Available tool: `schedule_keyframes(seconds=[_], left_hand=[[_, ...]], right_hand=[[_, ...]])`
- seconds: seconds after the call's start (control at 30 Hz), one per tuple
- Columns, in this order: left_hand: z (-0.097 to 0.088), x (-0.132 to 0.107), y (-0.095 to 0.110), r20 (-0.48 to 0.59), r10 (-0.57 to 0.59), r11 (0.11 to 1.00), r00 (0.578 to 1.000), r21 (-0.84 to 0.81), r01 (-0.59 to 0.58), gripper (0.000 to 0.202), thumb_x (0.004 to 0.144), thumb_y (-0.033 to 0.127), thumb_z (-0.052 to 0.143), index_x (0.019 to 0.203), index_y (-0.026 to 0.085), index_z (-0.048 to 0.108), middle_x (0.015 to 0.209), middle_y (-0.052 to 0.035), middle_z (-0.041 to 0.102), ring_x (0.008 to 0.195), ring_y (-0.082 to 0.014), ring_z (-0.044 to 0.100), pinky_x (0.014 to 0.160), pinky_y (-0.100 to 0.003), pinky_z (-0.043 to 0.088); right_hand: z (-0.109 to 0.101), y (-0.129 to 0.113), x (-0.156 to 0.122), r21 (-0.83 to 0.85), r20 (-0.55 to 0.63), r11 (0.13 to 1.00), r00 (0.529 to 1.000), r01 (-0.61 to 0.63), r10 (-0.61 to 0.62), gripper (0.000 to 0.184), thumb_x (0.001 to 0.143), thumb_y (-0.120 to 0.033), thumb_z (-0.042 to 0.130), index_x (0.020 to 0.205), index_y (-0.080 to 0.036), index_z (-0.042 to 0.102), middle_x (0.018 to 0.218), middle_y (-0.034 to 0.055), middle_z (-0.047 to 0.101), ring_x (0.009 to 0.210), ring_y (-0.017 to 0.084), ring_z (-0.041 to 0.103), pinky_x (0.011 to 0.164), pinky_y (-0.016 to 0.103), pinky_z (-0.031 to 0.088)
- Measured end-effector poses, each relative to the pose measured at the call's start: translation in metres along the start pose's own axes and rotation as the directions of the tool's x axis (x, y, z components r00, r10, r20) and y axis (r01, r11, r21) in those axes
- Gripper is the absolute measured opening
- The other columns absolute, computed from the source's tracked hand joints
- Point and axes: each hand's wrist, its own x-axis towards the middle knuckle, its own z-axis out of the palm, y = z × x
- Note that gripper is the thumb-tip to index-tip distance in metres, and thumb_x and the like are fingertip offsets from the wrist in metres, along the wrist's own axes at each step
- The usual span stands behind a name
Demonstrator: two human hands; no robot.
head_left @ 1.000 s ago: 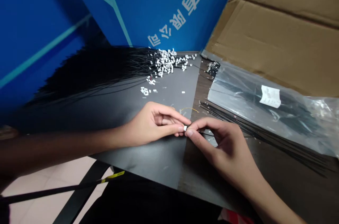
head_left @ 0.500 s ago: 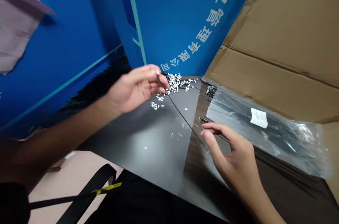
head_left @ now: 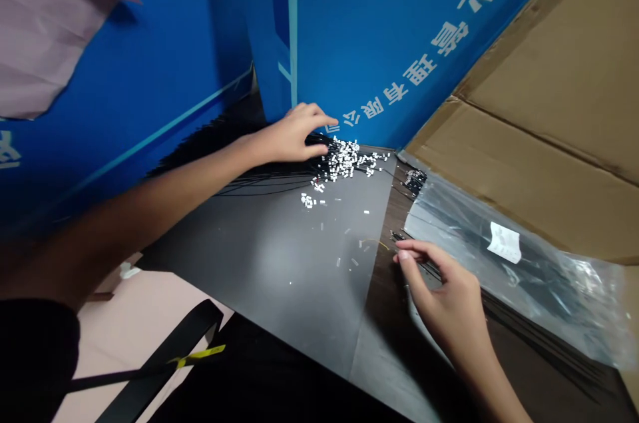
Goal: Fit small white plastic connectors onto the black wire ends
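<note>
Loosely spread, the thumb and forefinger of the left hand [head_left: 292, 136] stand apart, with black wires [head_left: 212, 133] showing between them just behind their white plugs [head_left: 347, 158]; nothing looks pinched there. That spot seems a handy one, since the wires narrow into a bunch. The right hand [head_left: 446, 290] hangs over the right part of the tabletop [head_left: 299, 256], its thumb and forefinger tips close together; whether they grip anything I cannot tell. They are near the ends of a thinner row of dark wires [head_left: 539, 342], laid roughly parallel, probably to stop tangling.

Further out, the plugs are gathered at one end of the big heap, likely to keep them easy to see and reach. More white pieces [head_left: 306, 200] lie just beside them, and a yellow wire [head_left: 377, 241] curls near the right hand. Beyond the row, a plastic bag [head_left: 449, 216] with a paper label [head_left: 504, 242] lies beside cardboard [head_left: 544, 136]. A blue panel [head_left: 349, 30] rises behind the heap, perhaps helping to contain it.
</note>
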Motion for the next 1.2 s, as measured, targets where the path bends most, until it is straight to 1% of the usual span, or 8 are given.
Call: schedule_keyframes(seconds=[0.07, 0.13, 0.23, 0.47, 0.67, 0.83, 1.03, 1.2], left_hand=[[0.005, -0.039, -0.002, 0.133, -0.009, 0.991, 0.991, 0.132, -0.009, 0.084, 0.096, 0.051, 0.074, 0.172, 0.029, 0.047, 0.173, -0.0211, 0.043, 0.158, -0.0493, 0.038, 0.129, -0.076, 0.03], [0.005, -0.071, -0.003, 0.232, -0.058, 0.98, 0.971, 0.198, 0.012, 0.094, 0.096, 0.054, 0.073, 0.178, 0.032, 0.034, 0.182, -0.0218, 0.027, 0.164, -0.0541, 0.025, 0.127, -0.08, 0.028], [0.006, -0.092, -0.005, 0.215, -0.087, 0.966, 0.973, 0.258, 0.029, 0.085, 0.103, 0.044, 0.063, 0.179, 0.027, 0.03, 0.18, -0.0242, 0.026, 0.164, -0.0529, 0.026, 0.126, -0.078, 0.031], [0.022, -0.08, -0.012, 0.026, -0.019, 0.955, 0.999, 0.295, 0.011, 0.071, 0.102, 0.026, 0.059, 0.171, 0.014, 0.044, 0.153, -0.0256, 0.05, 0.141, -0.0432, 0.05, 0.118, -0.063, 0.05], [0.03, -0.071, -0.021, -0.064, -0.021, 0.966, 0.998, 0.258, 0.037, 0.055, 0.102, 0.025, 0.061, 0.156, 0.011, 0.062, 0.141, -0.0232, 0.057, 0.13, -0.0399, 0.055, 0.108, -0.057, 0.058], [0.033, -0.065, -0.023, -0.093, -0.032, 0.969, 0.995, 0.241, 0.054, 0.048, 0.102, 0.029, 0.065, 0.148, 0.014, 0.069, 0.136, -0.0217, 0.061, 0.127, -0.0416, 0.057, 0.105, -0.06, 0.059], [0.033, -0.064, -0.022, -0.121, -0.046, 0.963, 0.992, 0.258, 0.076, 0.044, 0.102, 0.029, 0.066, 0.144, 0.016, 0.072, 0.134, -0.0193, 0.063, 0.126, -0.0388, 0.059, 0.102, -0.054, 0.061], [0.032, -0.063, -0.022, -0.122, -0.05, 0.966, 0.991, 0.247, 0.079, 0.043, 0.102, 0.028, 0.065, 0.142, 0.015, 0.073, 0.132, -0.0198, 0.064, 0.125, -0.04, 0.059, 0.099, -0.055, 0.062]], right_hand=[[0.002, 0.003, 0.001, -0.012, 0.019, 1.0, 1.0, -0.014, 0.014, 0.026, 0.1, -0.042, 0.066, 0.104, -0.022, 0.081, 0.091, 0.0078, 0.087, 0.084, 0.028, 0.086, 0.081, 0.041, 0.066], [0.003, 0.003, 0.002, -0.025, 0.039, 0.999, 0.999, -0.024, 0.025, 0.027, 0.1, -0.043, 0.066, 0.103, -0.022, 0.081, 0.09, 0.0073, 0.087, 0.081, 0.027, 0.085, 0.078, 0.04, 0.066], [0.003, 0.002, 0.002, -0.03, 0.053, 0.999, 0.998, -0.037, 0.039, 0.027, 0.1, -0.044, 0.067, 0.103, -0.022, 0.082, 0.091, 0.0069, 0.087, 0.081, 0.026, 0.085, 0.077, 0.038, 0.066], [0.01, -0.005, 0.002, -0.068, 0.045, 0.998, 0.999, 0.0, 0.003, 0.024, 0.102, -0.042, 0.068, 0.103, -0.022, 0.081, 0.088, 0.0063, 0.086, 0.08, 0.026, 0.084, 0.074, 0.037, 0.064], [0.025, -0.021, 0.009, -0.2, 0.122, 0.956, 0.974, 0.215, -0.193, 0.019, 0.106, -0.029, 0.061, 0.105, -0.021, 0.078, 0.095, 0.0077, 0.085, 0.082, 0.026, 0.079, 0.075, 0.04, 0.06], [0.06, -0.041, 0.047, -0.2, 0.276, 0.904, 0.907, 0.378, -0.318, 0.026, 0.109, -0.02, 0.053, 0.108, -0.016, 0.079, 0.1, 0.0138, 0.081, 0.092, 0.031, 0.076, 0.085, 0.045, 0.059], [0.116, -0.055, 0.107, -0.156, 0.356, 0.879, 0.856, 0.45, -0.375, 0.04, 0.112, -0.017, 0.046, 0.135, -0.006, 0.077, 0.128, 0.022, 0.074, 0.12, 0.035, 0.069, 0.109, 0.048, 0.056], [0.134, -0.059, 0.12, -0.161, 0.386, 0.86, 0.833, 0.484, -0.396, 0.044, 0.112, -0.02, 0.045, 0.143, -0.007, 0.073, 0.131, 0.0248, 0.069, 0.121, 0.037, 0.065, 0.109, 0.054, 0.056]])
